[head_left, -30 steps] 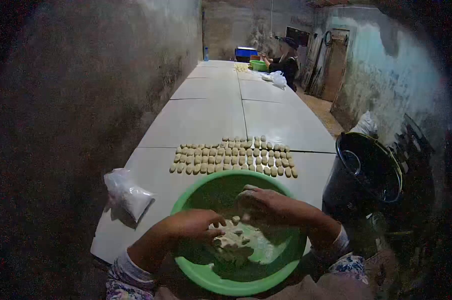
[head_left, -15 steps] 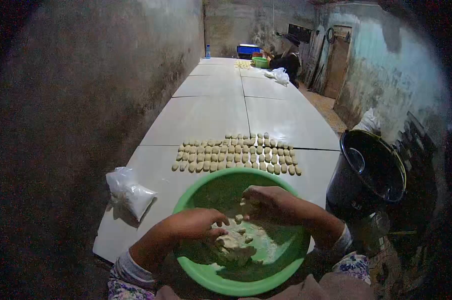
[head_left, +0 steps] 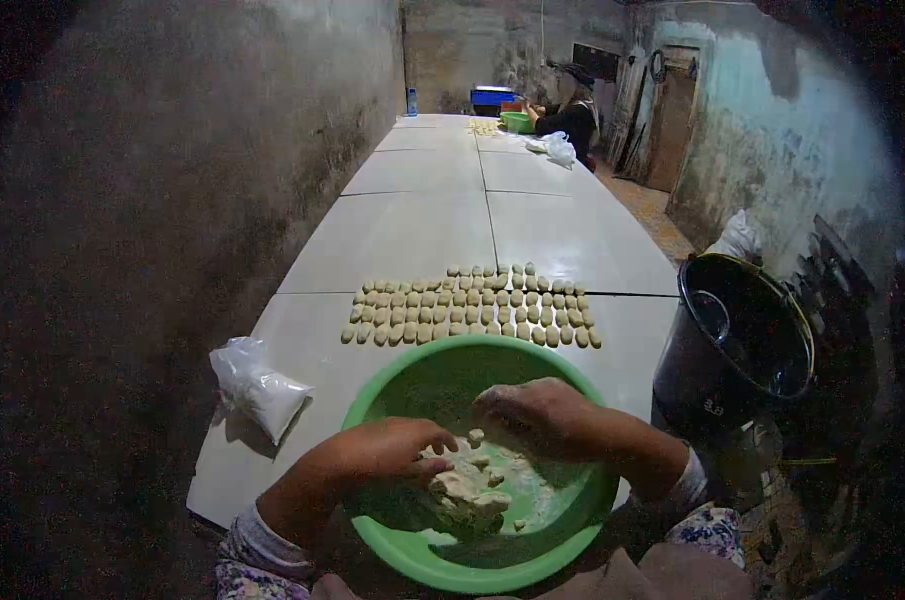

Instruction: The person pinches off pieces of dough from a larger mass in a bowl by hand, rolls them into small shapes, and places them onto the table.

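A wide green basin (head_left: pixel 372 388) stands at the table's near end, with pale dough (head_left: pixel 464 490) and loose crumbs of it inside. My left hand (head_left: pixel 397 450) reaches over the left rim, thumb and forefinger apart beside the dough lump. Above the right half of the basin, my right hand (head_left: pixel 540 412) is closed with its fingers curled in. Its fingers hide what it grips; a pale bit of dough showed there a moment earlier. Just beyond the basin, rows of small oval dough pieces (head_left: pixel 470 305) lie on the white table.
A clear plastic bag of white powder (head_left: pixel 262 385) lies on the left. To the right is a black bucket (head_left: pixel 687 370). At the far end of the long table (head_left: pixel 412 235), a person (head_left: pixel 572 118) works at another green basin (head_left: pixel 517 122). A wall runs along the left side.
My right hand has curled its fingers tighter and turned, so the pale bit at its fingertips is now hidden. The left hand is nearly unmoved. The far person sits more upright.
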Demonstrator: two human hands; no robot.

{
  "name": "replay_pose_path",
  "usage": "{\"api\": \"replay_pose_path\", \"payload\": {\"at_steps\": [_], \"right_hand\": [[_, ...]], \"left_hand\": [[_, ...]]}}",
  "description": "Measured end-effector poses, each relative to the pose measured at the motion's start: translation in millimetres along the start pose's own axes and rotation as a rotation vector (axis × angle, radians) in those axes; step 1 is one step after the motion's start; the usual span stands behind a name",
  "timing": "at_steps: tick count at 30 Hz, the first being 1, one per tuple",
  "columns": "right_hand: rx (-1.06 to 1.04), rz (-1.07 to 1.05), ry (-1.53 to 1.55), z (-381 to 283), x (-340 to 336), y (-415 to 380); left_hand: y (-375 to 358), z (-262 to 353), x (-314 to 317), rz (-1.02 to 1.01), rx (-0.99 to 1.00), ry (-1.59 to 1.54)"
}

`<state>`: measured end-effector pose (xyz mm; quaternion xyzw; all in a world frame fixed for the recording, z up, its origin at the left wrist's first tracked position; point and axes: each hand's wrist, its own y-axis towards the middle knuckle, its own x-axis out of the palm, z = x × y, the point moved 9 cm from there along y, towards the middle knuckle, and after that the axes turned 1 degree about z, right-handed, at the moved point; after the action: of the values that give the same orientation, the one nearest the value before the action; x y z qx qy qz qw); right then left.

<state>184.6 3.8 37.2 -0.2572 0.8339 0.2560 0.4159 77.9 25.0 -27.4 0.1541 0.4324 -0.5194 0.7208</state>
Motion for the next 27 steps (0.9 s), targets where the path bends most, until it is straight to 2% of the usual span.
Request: {"api": "replay_pose_path", "payload": {"at_steps": [3,4,6,7,8,10,12,14,15,16,18,19,22,23,26,27], "right_hand": [[0.050,0.022,-0.002,2,-5,-7],[0.031,0.018,0.071,-1,-4,-8],[-0.010,0.009,0.222,-5,-1,-8],[-0.076,0.017,0.396,-9,-2,-6],[-0.080,0.015,0.399,-11,-4,-5],[0.249,-0.101,0.535,-1,2,-6],[0.255,-0.039,0.561,-6,-3,-9],[0.207,-0.100,0.021,-8,-3,-9],[0.073,0.030,0.008,-25,-13,-6],[0.073,0.029,0.009,-25,-10,-7],[-0.110,0.138,-0.330,-43,-11,-9],[-0.122,0.172,-0.426,-51,-14,-11],[-0.098,0.100,-0.263,-53,-11,-7],[-0.092,0.128,-0.242,-54,-11,-7],[-0.097,0.203,-0.233,-57,-13,-3],[-0.195,0.213,-0.289,-61,-11,-8]], "left_hand": [[0,6,-9,0.076,0.068,-0.105],[0,7,-12,0.076,0.066,-0.105],[-1,7,-19,0.114,0.036,-0.353],[-5,11,-22,0.124,0.046,-0.437],[-7,14,-23,0.127,0.041,-0.437],[-10,25,-28,0.156,0.075,-0.597],[-10,35,-25,0.134,0.084,-0.595],[-9,41,-21,0.134,0.133,-0.765],[-11,44,-20,0.109,0.146,-0.729],[-11,45,-20,0.110,0.146,-0.729],[-12,55,-17,0.070,0.231,-0.724],[-13,52,-13,0.099,0.182,-0.771],[-12,50,-15,0.150,0.170,-0.694],[-14,52,-19,0.249,0.188,-0.724],[-13,52,-15,0.199,0.163,-0.581],[-11,51,-14,0.190,0.169,-0.625]]}}
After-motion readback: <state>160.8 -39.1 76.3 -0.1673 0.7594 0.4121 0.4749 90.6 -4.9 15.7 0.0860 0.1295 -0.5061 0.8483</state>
